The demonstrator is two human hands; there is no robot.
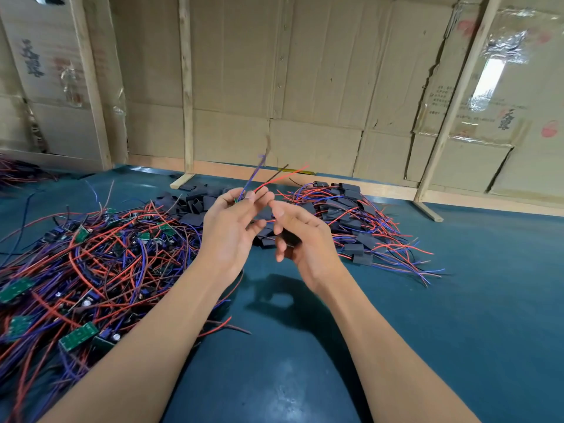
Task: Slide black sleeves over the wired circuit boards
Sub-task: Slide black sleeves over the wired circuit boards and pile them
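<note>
My left hand (pixel 233 227) is raised over the blue table and pinches a wired circuit board, mostly hidden behind the fingers; its purple, red and black wires (pixel 274 178) stick up and to the right. My right hand (pixel 300 236) is just beside it and holds a black sleeve (pixel 290 238) against the palm, partly covered by the fingers. A pile of bare green boards with tangled red and purple wires (pixel 91 264) lies on the left. Loose black sleeves (pixel 195 206) lie behind my hands. Sleeved boards with wires (pixel 354 227) are heaped on the right.
The blue table (pixel 457 315) runs to a wall of cardboard panels (pixel 305 87) with wooden battens. A wooden foot (pixel 428 210) rests on the table at right, another (pixel 181 181) near the back centre. More wires (pixel 18 172) lie far left.
</note>
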